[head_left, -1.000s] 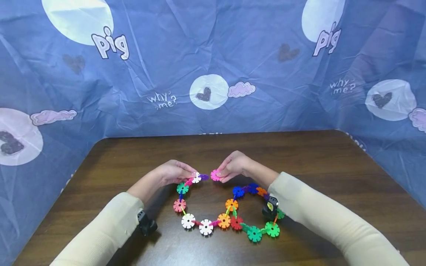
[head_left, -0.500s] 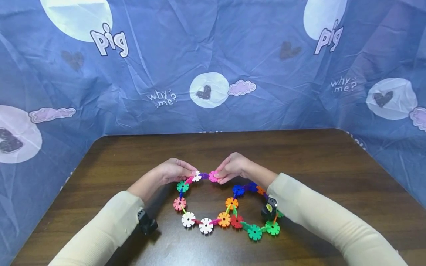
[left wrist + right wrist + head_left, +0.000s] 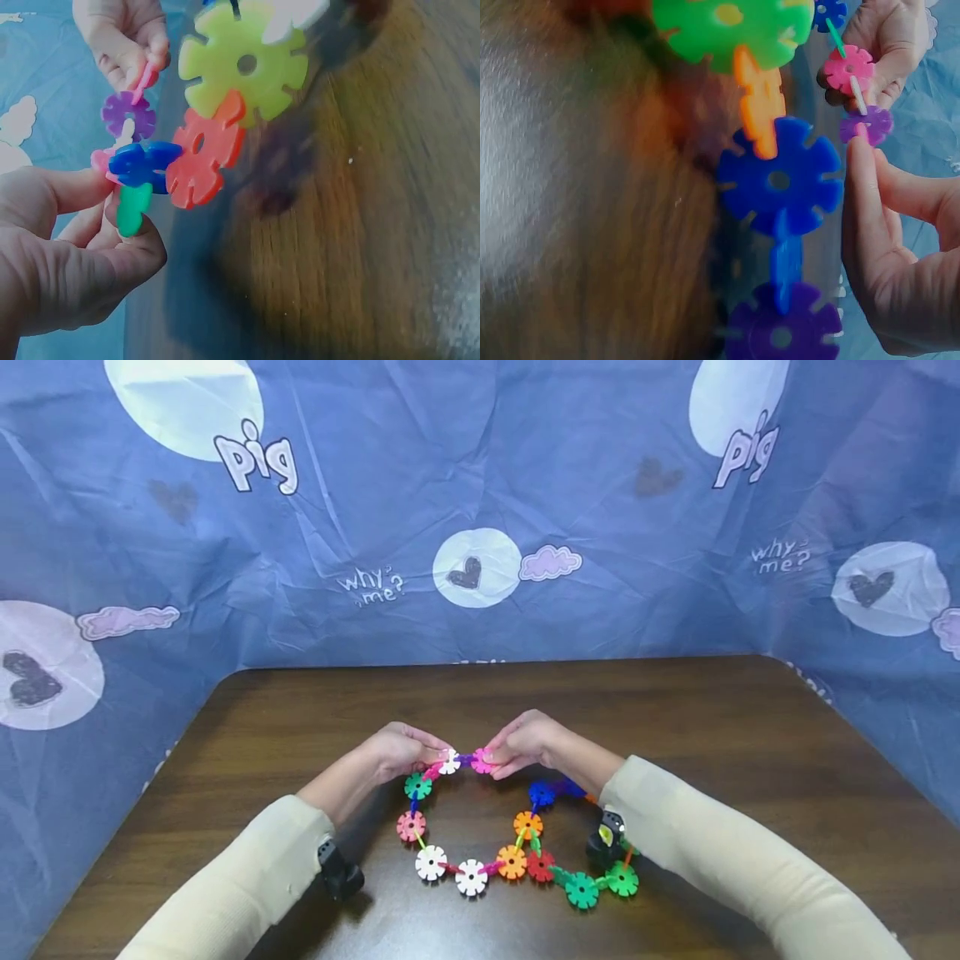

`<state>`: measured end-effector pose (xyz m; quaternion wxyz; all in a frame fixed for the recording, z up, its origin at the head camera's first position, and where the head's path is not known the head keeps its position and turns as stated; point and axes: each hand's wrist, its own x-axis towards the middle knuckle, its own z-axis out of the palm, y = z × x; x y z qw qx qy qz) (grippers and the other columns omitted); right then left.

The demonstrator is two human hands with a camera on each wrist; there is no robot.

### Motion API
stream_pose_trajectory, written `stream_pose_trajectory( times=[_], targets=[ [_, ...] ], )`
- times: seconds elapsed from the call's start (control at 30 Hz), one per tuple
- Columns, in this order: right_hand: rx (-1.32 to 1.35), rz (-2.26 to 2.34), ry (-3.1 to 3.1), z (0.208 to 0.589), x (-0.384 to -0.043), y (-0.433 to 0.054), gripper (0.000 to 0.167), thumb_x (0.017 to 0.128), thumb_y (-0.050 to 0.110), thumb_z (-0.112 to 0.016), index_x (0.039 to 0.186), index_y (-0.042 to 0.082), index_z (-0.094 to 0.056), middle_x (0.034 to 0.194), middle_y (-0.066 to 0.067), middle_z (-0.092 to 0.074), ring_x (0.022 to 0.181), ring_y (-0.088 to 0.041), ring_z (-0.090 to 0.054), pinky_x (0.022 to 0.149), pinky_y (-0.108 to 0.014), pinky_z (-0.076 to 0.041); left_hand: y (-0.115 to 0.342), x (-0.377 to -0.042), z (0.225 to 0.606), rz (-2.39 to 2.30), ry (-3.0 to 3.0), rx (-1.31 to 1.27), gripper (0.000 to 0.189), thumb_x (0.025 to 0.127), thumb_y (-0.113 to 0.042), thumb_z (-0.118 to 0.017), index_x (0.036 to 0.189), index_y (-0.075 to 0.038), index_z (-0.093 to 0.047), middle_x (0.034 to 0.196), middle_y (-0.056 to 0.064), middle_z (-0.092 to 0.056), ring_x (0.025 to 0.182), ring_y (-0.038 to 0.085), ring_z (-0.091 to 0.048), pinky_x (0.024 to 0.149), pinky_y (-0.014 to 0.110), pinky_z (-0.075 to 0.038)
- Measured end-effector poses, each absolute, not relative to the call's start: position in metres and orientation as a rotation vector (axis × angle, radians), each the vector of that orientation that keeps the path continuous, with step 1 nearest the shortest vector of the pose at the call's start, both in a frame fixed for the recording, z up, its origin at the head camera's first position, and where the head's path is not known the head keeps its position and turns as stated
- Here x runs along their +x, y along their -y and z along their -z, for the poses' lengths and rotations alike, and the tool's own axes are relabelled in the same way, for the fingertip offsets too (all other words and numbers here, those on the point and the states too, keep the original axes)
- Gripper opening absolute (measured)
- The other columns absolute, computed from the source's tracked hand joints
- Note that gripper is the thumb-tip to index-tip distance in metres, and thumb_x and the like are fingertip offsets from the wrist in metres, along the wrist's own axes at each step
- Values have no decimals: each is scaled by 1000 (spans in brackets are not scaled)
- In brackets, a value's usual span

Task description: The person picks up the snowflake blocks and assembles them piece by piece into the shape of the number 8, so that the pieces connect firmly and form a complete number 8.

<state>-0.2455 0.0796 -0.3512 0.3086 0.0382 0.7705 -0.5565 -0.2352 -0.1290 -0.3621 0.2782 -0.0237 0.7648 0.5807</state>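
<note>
A chain of colourful notched plastic discs, linked edge to edge, forms two loops on the table. At the far side of the left loop, my left hand (image 3: 395,750) pinches the white disc (image 3: 450,762) between thumb and fingers. My right hand (image 3: 527,743) pinches the pink disc (image 3: 482,762) just to the right. Between them the purple disc (image 3: 877,126) stands crosswise, with the white and pink discs at its opposite edges. In the left wrist view a green disc (image 3: 133,210) and a blue disc (image 3: 146,165) hang by my left fingers.
The right loop, with a blue disc (image 3: 542,794) and a green disc (image 3: 582,890), lies partly hidden under my right sleeve (image 3: 690,827). A brown wooden table (image 3: 300,702) bears it all. A blue printed cloth (image 3: 390,485) hangs behind.
The right hand has moved slightly left, bringing the pink disc against the purple one and closing the gap seen a second ago. The left hand keeps its pinch on the white disc.
</note>
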Motion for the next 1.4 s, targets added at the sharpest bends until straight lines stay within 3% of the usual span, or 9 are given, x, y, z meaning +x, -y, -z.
stream_pose_trajectory(
  times=[0.33, 0.6, 0.77, 0.9, 1.0, 1.13, 1.23, 1.4],
  targets=[
    [100, 1551, -2028, 350, -247, -82, 25, 83, -10, -66, 107, -18, -63, 69, -11, -66, 56, -16, -67, 59, -28, -59, 128, -232, 366, -1573, -2063, -133, 32, 91, -4, -61, 120, 11, -60, 61, -10, -60, 59, 2, -53, 57, 17, -45],
    [61, 1463, -2020, 347, -247, -83, 25, 85, -6, -66, 109, -15, -65, 70, -9, -68, 58, -14, -68, 65, -27, -59, 132, -223, 367, -1478, -2072, -84, 28, 91, -8, -63, 115, 7, -64, 68, -8, -64, 69, 4, -60, 71, 22, -55],
    [11, 1441, -1984, 348, -245, -86, 27, 87, -8, -62, 113, -15, -63, 75, -9, -69, 63, -14, -68, 73, -30, -59, 130, -225, 362, -1406, -2168, -24, 32, 94, -16, -62, 117, 7, -63, 86, 3, -71, 76, 7, -63, 88, 32, -57],
    [8, 1432, -1970, 345, -245, -87, 28, 87, -7, -62, 114, -14, -63, 76, -9, -69, 65, -14, -69, 74, -30, -59, 121, -228, 356, -1366, -2231, 40, 36, 94, -23, -62, 117, 5, -64, 105, 10, -73, 80, 5, -61, 90, 33, -56],
    [7, 1429, -1968, 342, -244, -87, 28, 87, -6, -63, 114, -14, -63, 76, -9, -70, 65, -15, -69, 72, -29, -59, 111, -230, 353, -1352, -2234, 93, 33, 93, -20, -63, 115, 5, -65, 89, 2, -73, 76, 3, -59, 80, 25, -56],
    [10, 1429, -1963, 338, -244, -86, 28, 87, -5, -63, 114, -13, -64, 76, -10, -71, 66, -16, -70, 72, -30, -59, 103, -233, 352, -1366, -2209, 116, 30, 90, -15, -67, 112, 6, -67, 65, -12, -62, 66, 2, -54, 63, 17, -46],
    [23, 1428, -1961, 336, -243, -86, 28, 88, -4, -63, 114, -11, -64, 79, -11, -72, 69, -17, -71, 72, -30, -59, 101, -234, 352, -1387, -2185, 113, 29, 87, -11, -68, 110, 7, -68, 65, -10, -64, 65, 2, -55, 62, 16, -46],
    [-27, 1413, -1969, 333, -244, -90, 32, 90, -1, -61, 120, -12, -60, 94, -18, -73, 77, -18, -72, 81, -34, -58, 106, -234, 353, -1378, -2165, 100, 27, 87, -8, -69, 109, 6, -69, 79, -2, -73, 72, 4, -62, 73, 21, -53]
  ],
)
